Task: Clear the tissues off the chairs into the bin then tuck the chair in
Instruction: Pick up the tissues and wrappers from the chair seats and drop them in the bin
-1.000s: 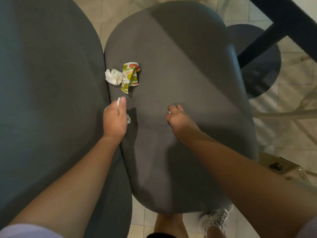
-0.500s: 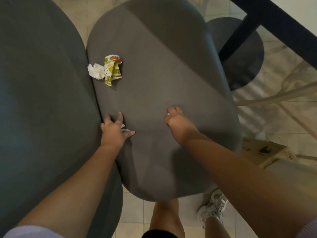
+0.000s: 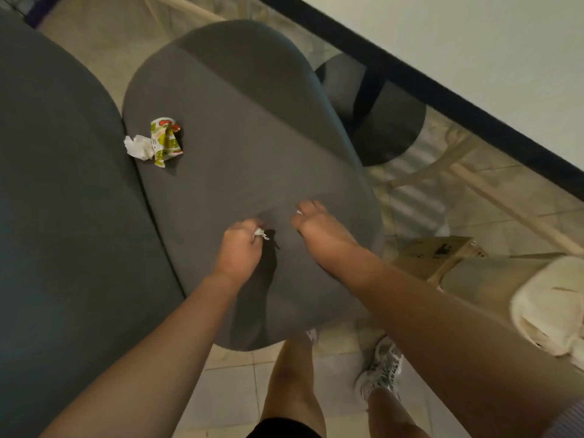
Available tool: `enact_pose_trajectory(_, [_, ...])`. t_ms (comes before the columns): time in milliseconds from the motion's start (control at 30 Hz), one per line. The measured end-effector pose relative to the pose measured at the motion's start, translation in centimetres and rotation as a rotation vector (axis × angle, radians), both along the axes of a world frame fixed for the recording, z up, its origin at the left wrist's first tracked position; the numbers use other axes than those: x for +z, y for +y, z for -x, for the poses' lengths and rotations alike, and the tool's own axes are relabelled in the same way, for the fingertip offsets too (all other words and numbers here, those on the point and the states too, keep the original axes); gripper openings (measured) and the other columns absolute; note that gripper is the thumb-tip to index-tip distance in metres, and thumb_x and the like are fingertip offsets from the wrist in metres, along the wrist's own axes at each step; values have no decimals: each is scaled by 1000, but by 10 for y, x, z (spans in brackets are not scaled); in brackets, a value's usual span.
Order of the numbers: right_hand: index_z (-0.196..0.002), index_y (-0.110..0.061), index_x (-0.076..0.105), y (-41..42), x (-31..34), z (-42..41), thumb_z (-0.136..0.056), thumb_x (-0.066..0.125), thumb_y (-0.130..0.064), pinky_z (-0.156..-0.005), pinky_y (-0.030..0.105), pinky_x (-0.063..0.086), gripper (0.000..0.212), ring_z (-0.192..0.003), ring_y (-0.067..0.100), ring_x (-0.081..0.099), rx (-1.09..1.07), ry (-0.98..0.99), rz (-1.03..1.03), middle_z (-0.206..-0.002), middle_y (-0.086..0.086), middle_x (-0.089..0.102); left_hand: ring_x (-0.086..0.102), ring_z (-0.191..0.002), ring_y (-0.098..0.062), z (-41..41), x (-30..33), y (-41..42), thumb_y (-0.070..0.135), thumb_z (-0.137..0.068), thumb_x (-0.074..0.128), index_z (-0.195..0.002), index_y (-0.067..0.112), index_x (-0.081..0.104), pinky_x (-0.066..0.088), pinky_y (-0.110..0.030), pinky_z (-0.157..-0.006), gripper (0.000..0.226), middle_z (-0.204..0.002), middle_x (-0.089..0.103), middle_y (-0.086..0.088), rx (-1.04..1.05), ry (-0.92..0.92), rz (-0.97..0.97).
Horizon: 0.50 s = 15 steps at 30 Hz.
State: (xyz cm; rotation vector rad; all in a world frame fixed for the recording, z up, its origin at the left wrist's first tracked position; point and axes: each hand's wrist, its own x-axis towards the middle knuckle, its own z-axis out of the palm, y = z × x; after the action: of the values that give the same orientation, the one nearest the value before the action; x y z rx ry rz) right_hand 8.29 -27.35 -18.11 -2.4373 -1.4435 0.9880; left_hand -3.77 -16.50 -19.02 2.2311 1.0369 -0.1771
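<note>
A: Gripping first: left hand (image 3: 240,251) sits over the near middle of the grey chair seat (image 3: 252,147), fingers curled in, a small white tissue scrap (image 3: 261,233) pinched at the fingertips and poking out on the thumb side; its shadow falls dark on the seat just beside it.

B: Right hand?

A: Right hand (image 3: 316,226) is just beside the left, also over the seat, fingers curled under; a speck of white (image 3: 298,212) shows at the knuckles; probably another bit of tissue in its grip, but it's too small and blurred to call for sure.

B: Other tissues?

A: One crumpled white tissue (image 3: 138,147) lies at the seat's left edge, right at the seam with the second grey chair (image 3: 63,200); touching it on the right is a crumpled fruit-print napkin (image 3: 166,142), green and red on white, lying on the seat; both well apart from the hands.

B: Bin?

A: Can't pick one out; a brown cardboard box (image 3: 439,252) stands on the tiled floor (image 3: 234,390) to the right of the chair, a pale cushion-like thing (image 3: 550,308) beyond it; dark table edge (image 3: 442,90) runs diagonally across the top right, round dark base (image 3: 392,128) under it.

B: Person?

A: Bare legs and one sneaker (image 3: 380,369) on the tiles below the seat's near edge.
</note>
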Motion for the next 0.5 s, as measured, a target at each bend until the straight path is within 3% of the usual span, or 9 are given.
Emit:
enact_pose_trajectory(67, [-107,0,53,-23,12,-6,-80,46,10,-92,44,46,30,-119,34,39,-10,-34,-61,-127,19,40,61,-94,-34,-14,16,-22,-3,-84,48,-109,3,62,47,-33,-82,29,-101,66,-21,-4,-26,61])
enact_pose_trajectory(167, [-102,0,55,-67,33,-15,-78,47,9,-89,44,46,27,-115,33,40,-73,-40,-91,-123,19,42,58,-83,-28,-36,40,-60,12,-85,58,-97,5,58,40,-28,-71,14,-88,64,-14,-96,-83,115])
enact_pose_trajectory(267, [-98,3,59,-114,46,-26,-74,53,10,-87,41,48,25,-109,39,47,-169,-108,-201,-117,25,49,53,-79,-23,-53,63,-100,32,-87,51,-87,9,48,37,-29,-69,23,-83,58,-9,-219,-192,183])
enact_pose_trajectory(400, [-106,1,58,-184,65,-36,-80,47,9,-94,42,45,29,-116,36,43,-288,-140,-178,-121,22,48,48,-77,-20,-79,74,-151,24,-86,33,-86,9,48,30,-23,-67,20,-80,53,-6,-389,-267,216])
enact_pose_trajectory(500, [-93,5,63,-240,74,-40,-72,47,11,-78,43,52,26,-95,41,55,-387,-225,-238,-99,25,58,46,-78,-20,-97,77,-199,20,-86,33,-81,15,43,31,-25,-69,13,-80,51,-5,-517,-282,213])
